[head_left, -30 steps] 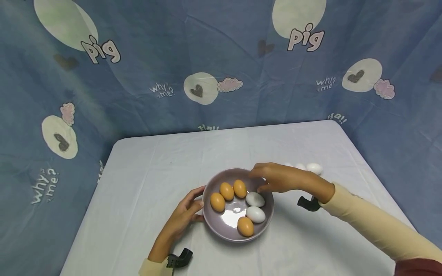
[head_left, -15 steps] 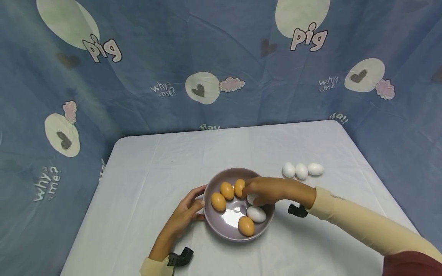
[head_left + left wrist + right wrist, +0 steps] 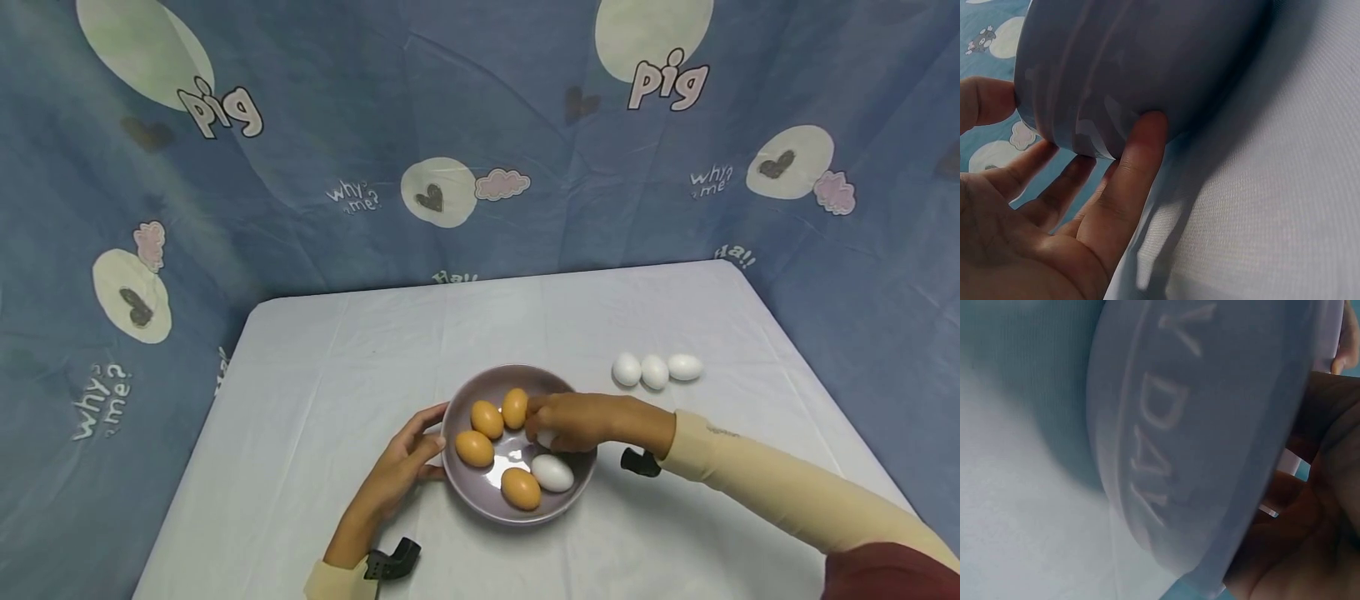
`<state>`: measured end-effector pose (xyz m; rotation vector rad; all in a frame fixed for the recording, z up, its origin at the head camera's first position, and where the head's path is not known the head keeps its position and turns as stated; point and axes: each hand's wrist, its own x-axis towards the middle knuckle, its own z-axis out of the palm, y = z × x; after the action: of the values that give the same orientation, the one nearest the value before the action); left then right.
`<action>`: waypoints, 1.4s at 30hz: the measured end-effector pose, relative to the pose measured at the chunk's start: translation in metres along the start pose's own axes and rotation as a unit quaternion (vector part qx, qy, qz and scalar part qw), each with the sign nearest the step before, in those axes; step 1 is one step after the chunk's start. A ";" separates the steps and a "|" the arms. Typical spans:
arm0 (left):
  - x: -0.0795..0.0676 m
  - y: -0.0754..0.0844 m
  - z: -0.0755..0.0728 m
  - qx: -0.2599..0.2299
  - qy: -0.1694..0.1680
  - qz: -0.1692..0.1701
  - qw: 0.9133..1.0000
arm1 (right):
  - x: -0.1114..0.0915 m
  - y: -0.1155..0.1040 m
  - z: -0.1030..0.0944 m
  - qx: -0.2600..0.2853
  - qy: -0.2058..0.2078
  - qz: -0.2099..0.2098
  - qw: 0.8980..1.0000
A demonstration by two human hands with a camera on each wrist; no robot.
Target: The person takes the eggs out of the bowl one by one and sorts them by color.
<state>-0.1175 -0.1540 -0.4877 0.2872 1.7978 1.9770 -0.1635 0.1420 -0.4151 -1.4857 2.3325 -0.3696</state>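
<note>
In the head view, a mauve bowl (image 3: 472, 492) stands on the white-covered table. Inside are several brown eggs (image 3: 474, 448) and two white ones. My left hand (image 3: 396, 467) steadies the bowl from its left; the left wrist view shows the spread, nearly straight fingers (image 3: 1138, 150) touching the outer wall, thumb at the rim. Over the bowl's right side, my right hand (image 3: 573, 421) reaches in with curled fingers around a white egg (image 3: 546, 437), mostly hidden under them. A second white egg (image 3: 552, 473) lies just in front of that hand. Raised letters mark the bowl's outside (image 3: 1166, 425) in the right wrist view.
Three white eggs (image 3: 655, 372) lie in a row on the table (image 3: 360, 358), beyond the right forearm. A blue printed curtain (image 3: 315, 167) hangs behind the table and at both sides. Black cameras (image 3: 392, 559) sit at the wrists.
My right hand has moved from the bowl's far right rim down onto a white egg. Inside the bowl, the front brown egg and others have shifted slightly left. The left hand stays put.
</note>
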 end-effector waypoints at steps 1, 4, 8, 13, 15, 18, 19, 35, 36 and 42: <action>0.000 0.000 0.000 0.000 0.000 0.001 1.000 | 0.000 0.000 0.001 0.000 0.003 -0.002 1.000; 0.000 -0.001 0.001 0.001 0.000 0.002 1.000 | -0.001 0.000 0.002 0.000 0.005 -0.002 1.000; 0.000 -0.001 0.001 0.002 0.000 0.001 1.000 | -0.004 -0.003 0.000 0.006 0.001 0.013 1.000; -0.001 -0.001 0.001 0.008 0.001 0.002 1.000 | -0.008 -0.008 -0.011 0.026 -0.008 0.061 0.998; -0.001 -0.001 0.001 0.010 0.001 0.002 1.000 | -0.011 -0.010 -0.016 0.034 -0.004 0.076 0.997; -0.001 -0.001 0.000 0.012 0.001 0.001 1.000 | -0.017 -0.011 -0.023 0.033 0.020 0.077 0.996; -0.001 -0.001 0.000 0.012 0.001 0.002 1.000 | -0.020 -0.011 -0.025 0.033 0.030 0.078 0.996; 0.002 -0.001 0.002 0.022 -0.001 0.002 1.000 | -0.089 0.009 -0.047 0.066 0.133 0.136 0.979; 0.002 -0.001 0.002 0.021 -0.002 0.001 1.000 | -0.094 0.011 -0.047 0.066 0.138 0.144 0.978; 0.002 -0.003 0.003 0.022 0.000 -0.001 1.000 | -0.124 0.031 -0.049 0.078 0.169 0.188 0.964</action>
<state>-0.1173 -0.1505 -0.4906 0.2984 1.8432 1.9386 -0.1609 0.2691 -0.3644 -0.9334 2.7034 -0.7297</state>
